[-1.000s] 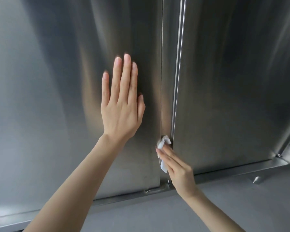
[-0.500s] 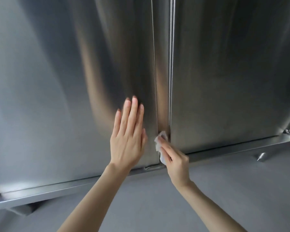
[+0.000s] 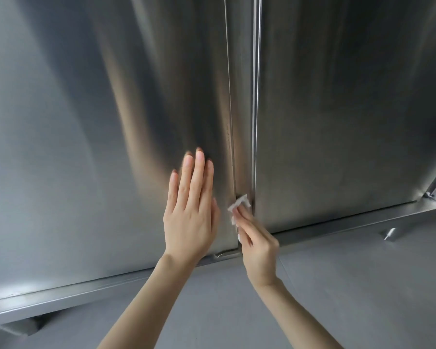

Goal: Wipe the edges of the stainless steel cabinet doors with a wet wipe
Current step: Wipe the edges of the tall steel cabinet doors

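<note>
**Q:** Hands first: where are yours, and what do they hold?

**A:** Your right hand pinches a crumpled white wet wipe between thumb and fingers, pressed against the seam between the two steel doors, near its lower end. Your left hand lies flat and empty, fingers extended together, on the left door, just left of the seam.

**Q:** Which way does the edge run?

**A:** Straight up from the wipe, a long vertical line. Your right hand is nearer it.

**Q:** And around the seam?

**A:** Brushed steel either side, the right door bare. Below the seam a steel base rail, then grey floor.
</note>
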